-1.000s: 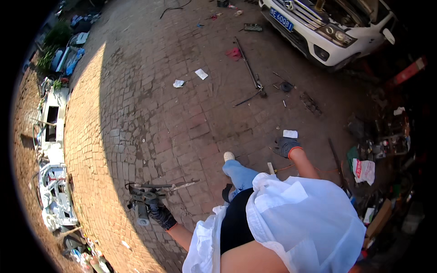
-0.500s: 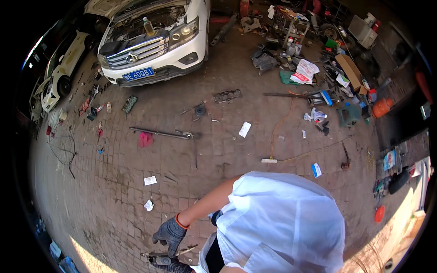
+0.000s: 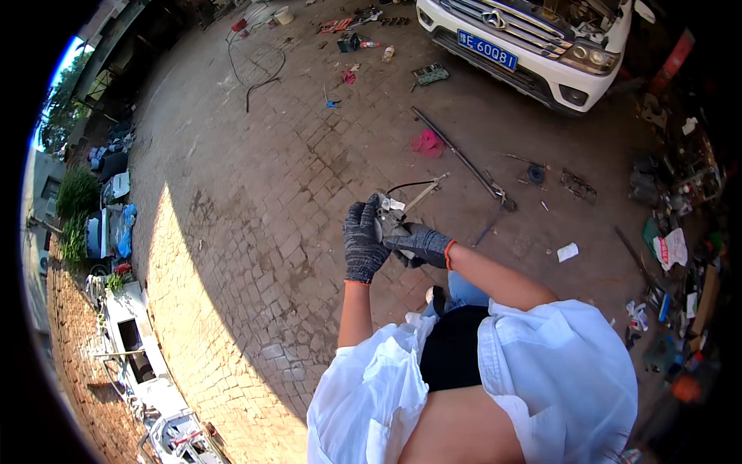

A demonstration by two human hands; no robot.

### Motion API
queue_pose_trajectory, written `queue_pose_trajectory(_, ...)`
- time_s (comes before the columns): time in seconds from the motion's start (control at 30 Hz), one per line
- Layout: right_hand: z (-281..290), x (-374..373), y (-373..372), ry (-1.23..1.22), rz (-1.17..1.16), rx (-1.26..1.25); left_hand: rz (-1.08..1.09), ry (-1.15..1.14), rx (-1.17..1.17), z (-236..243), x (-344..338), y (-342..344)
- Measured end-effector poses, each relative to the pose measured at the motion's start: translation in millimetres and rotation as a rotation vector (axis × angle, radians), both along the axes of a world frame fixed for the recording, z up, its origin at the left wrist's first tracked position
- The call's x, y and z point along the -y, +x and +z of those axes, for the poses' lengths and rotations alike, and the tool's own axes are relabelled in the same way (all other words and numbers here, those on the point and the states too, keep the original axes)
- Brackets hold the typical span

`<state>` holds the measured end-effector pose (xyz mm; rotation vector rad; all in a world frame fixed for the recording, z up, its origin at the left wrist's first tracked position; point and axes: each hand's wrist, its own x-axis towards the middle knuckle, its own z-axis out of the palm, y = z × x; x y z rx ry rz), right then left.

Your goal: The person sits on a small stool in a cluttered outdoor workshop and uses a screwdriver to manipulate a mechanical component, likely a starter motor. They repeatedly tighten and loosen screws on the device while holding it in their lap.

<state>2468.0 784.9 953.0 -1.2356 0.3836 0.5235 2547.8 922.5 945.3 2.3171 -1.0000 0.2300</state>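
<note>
Head view: right hand point(image 3: 422, 243) has joined left hand point(image 3: 361, 243) on the metal part point(image 3: 391, 220).

Paved floor point(image 3: 263, 216) under pink cloth point(image 3: 423, 144), bar point(image 3: 464, 159)

Two dark grey knitted gloves point(image 3: 362, 246) with two orange cuffs point(image 3: 356, 282): one on the left hand point(image 3: 363, 241), one on the right hand point(image 3: 423, 244). Between them, one grey metal part point(image 3: 389, 222). Around the view's middle: at one o'clock, one white car point(image 3: 560, 81) and one magenta cloth point(image 3: 427, 144); between one and two, one long dark metal rod point(image 3: 456, 152); at three, one white paper sheet point(image 3: 568, 252) and one white-and-red plastic bag point(image 3: 671, 249); at eleven, one white bucket point(image 3: 284, 15).
</note>
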Motion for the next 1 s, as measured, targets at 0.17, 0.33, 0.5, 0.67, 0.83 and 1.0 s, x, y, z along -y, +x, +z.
queue_pose_trajectory(0.17,-8.7,35.2,94.4,-0.062,-0.180,0.035,-0.054,0.071,-0.046,-13.1,49.7,105.0)
queue_pose_trajectory(0.33,-28.0,77.4,216.1,0.025,-0.343,0.086,0.062,-0.019,-0.065,-21.5,96.6,214.8)
queue_pose_trajectory(0.5,-32.4,78.1,327.2,0.244,-0.302,0.002,0.550,-0.132,0.022,-46.5,72.8,276.3)
queue_pose_trajectory(0.67,1.3,74.0,437.0,0.265,-0.162,0.015,0.566,-0.949,-0.724,-77.4,71.6,334.3)
queue_pose_trajectory(0.83,-5.4,61.2,566.9,0.329,-0.113,0.072,0.333,-1.754,-1.291,-50.0,104.2,452.7)
queue_pose_trajectory(1.0,18.9,77.7,694.3,0.590,0.055,0.022,-0.192,-1.881,-1.195,-64.2,90.3,622.3)
